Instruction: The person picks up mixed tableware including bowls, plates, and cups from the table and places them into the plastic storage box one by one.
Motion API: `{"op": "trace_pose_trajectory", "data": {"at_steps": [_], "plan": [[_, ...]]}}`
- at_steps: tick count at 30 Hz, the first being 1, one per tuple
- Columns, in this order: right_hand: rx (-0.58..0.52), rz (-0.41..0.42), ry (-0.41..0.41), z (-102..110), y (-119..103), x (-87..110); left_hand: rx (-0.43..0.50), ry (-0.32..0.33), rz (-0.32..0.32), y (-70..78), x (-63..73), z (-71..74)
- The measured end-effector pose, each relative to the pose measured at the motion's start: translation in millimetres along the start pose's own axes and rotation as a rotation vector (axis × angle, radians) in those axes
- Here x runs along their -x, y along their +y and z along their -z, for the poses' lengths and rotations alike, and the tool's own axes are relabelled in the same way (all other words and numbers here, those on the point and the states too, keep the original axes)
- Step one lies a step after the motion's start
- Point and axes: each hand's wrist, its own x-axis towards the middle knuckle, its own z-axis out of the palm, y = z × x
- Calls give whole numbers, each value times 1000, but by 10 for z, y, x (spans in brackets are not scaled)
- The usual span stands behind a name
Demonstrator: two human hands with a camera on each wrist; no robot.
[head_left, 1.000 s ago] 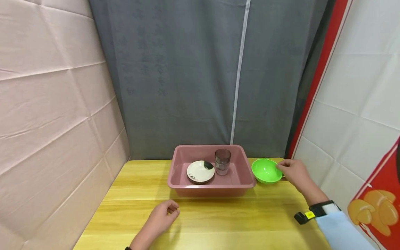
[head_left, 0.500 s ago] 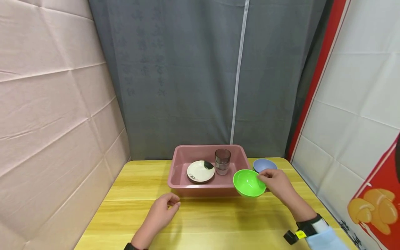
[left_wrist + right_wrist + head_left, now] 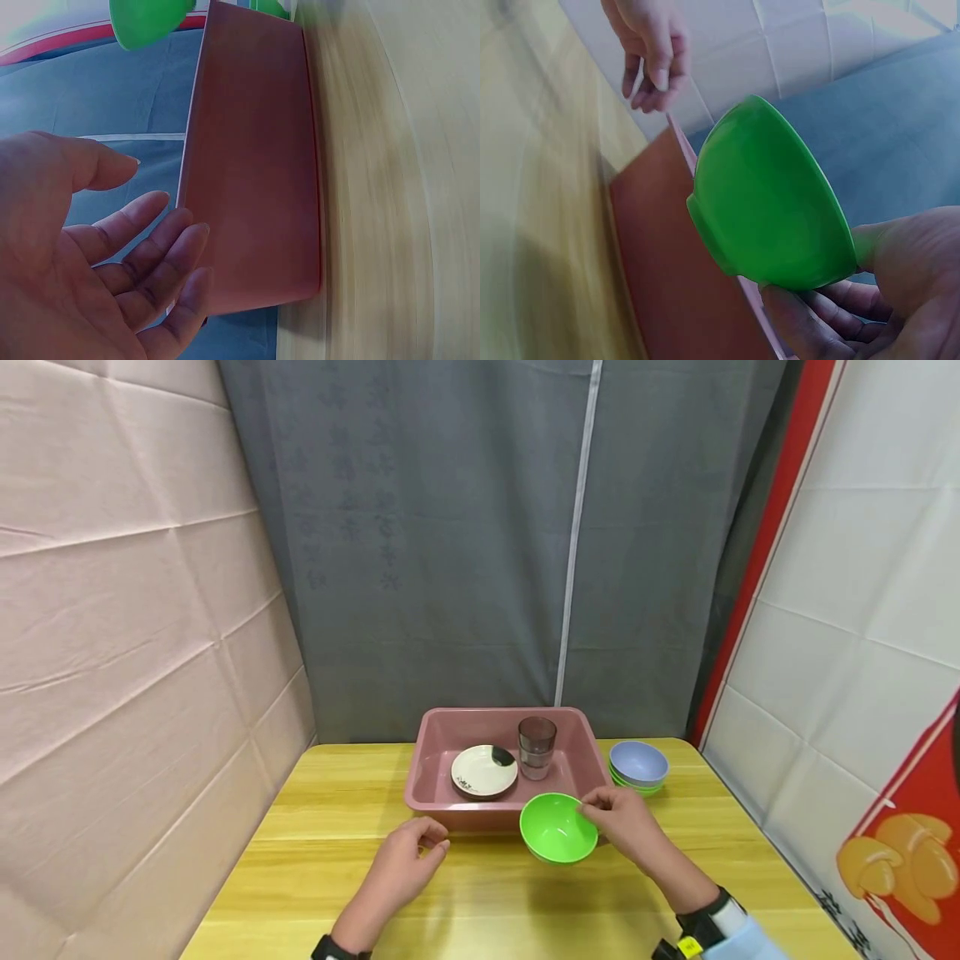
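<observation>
My right hand (image 3: 626,822) pinches the rim of a bright green bowl (image 3: 558,828), holding it above the table just in front of the pink basin. In the right wrist view the same bowl (image 3: 769,202) shows its outer side and foot, thumb and fingers at its rim. My left hand (image 3: 405,860) hovers near the basin's front left corner, its fingers loosely bent and holding nothing, as the left wrist view of that hand (image 3: 112,247) also shows. Inside the pink basin (image 3: 495,807) are a white plate (image 3: 480,770) with a dark patch and a dark tinted glass (image 3: 536,747).
Right of the basin, a blue bowl (image 3: 639,762) sits stacked on green bowls (image 3: 647,791). The wooden table (image 3: 337,802) stretches in front and to the left. A grey curtain (image 3: 435,568) hangs behind, with pale cloth walls at both sides.
My right hand has lifted the green bowl off the stack and carried it left and nearer, uncovering the blue bowl. My left hand has shifted slightly right.
</observation>
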Motion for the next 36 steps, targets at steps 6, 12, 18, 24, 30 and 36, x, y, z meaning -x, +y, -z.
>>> {"op": "trace_pose_trajectory", "data": {"at_steps": [6, 12, 18, 24, 30, 36], "plan": [[-29, 16, -38, -202, 16, 10, 14, -11, -22, 36, -24, -56], [-77, 50, -86, -378, 35, 25, 88, -28, -48, 109, -48, -143], [-97, 84, -82, -548, 55, 31, 305, -61, -29, 198, -54, -241], [-103, 105, -89, -636, 36, 39, 609, -89, 90, 301, -21, -299], [-96, 109, -67, -697, 50, 39, 801, -124, 190, 355, 22, -358], [-73, 100, -53, -760, 42, 48, 804, -114, 195, 364, 30, -396]]}}
